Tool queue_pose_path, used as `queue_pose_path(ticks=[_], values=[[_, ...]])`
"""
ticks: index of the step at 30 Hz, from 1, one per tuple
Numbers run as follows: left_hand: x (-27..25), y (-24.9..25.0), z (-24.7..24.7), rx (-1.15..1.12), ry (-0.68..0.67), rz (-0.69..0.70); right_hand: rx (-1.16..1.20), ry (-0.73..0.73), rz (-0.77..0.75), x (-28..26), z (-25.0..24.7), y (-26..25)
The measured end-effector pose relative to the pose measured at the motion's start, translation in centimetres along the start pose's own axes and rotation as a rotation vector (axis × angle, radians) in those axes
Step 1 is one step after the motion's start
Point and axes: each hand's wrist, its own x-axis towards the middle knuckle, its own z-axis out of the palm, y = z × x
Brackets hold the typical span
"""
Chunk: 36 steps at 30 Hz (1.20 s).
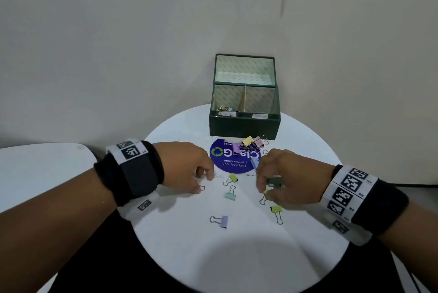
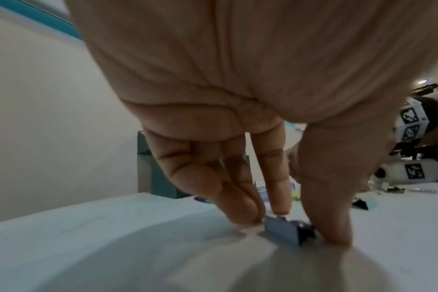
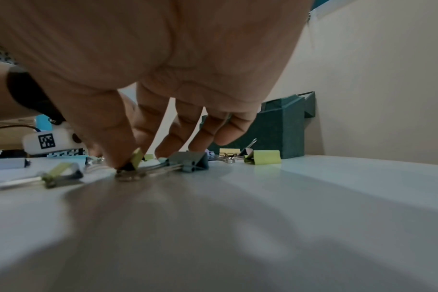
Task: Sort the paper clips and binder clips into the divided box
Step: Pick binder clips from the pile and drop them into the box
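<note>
- Binder clips in pastel colours with wire handles lie scattered on the round white worktop (image 1: 180,257), most of them between and just beyond the two hands.
- Left hand (image 1: 187,162) reaches down with its fingers (image 2: 238,199) curled; in the left wrist view thumb and fingertips pinch a small blue binder clip (image 2: 283,231) that sits on the worktop.
- Right hand (image 1: 284,176) is also bent down to the surface; its thumb and forefinger pinch a yellow-green binder clip (image 3: 136,158) at the worktop, and a grey binder clip (image 1: 275,182) lies under its other fingers, touching or nearly so.
- Between the hands lie a lime-green binder clip (image 1: 231,178) and a mint-green binder clip (image 1: 231,194), near each other but apart.
- Nearer the person than the hands lie a lilac binder clip (image 1: 221,221) and another lime-green clip (image 1: 276,212), the latter just beside the right hand.
- Beyond the hands a heap of yellow, pink and purple clips (image 1: 248,144) rests on a round blue sticker (image 1: 227,159).
- Farther still stands the dark green divided box (image 1: 244,124), lid upright; its left compartment, on the left hand's side, holds a few clips (image 1: 225,109).
- Paper clips are too small to tell with certainty.
</note>
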Motion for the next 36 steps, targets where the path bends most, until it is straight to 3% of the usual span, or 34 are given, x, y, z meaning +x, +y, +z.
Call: queue_pose_path(ticks=[7, 13, 17, 20, 24, 27, 31, 36], values=[[0.2, -0.3, 0.5, -0.113, 0.075, -0.008, 0.096, 0.234, 0.044, -0.4, -0.2, 0.3], [-1.4, 1.4, -0.3, -0.278, 0.045, 0.207, 0.154, -0.006, 0.090, -1.2, -0.9, -1.0], [-2.4, 3.3, 0.5, -0.190, -0.020, 0.275, 0.025, -0.099, 0.037, -2.1, -0.1, -1.1], [-2.7, 3.9, 1.4, -0.138, 0.028, 0.341, -0.046, -0.056, 0.032, -1.6, 0.3, -0.4], [-2.2, 4.2, 2.2, 0.047, -0.004, 0.344, -0.031, -0.019, 0.045, -1.2, 0.5, 0.0], [-1.5, 3.8, 2.2, -0.008, 0.035, 0.338, -0.031, -0.009, 0.051, -1.2, 0.8, 0.2], [0.4, 2.1, -0.2, -0.186, 0.177, 0.325, 0.014, 0.040, 0.071, -1.1, 0.8, 0.2], [5.4, -0.6, -7.1, -0.290, 0.548, -0.008, 0.081, 0.124, 0.059, -1.3, 0.1, -0.2]])
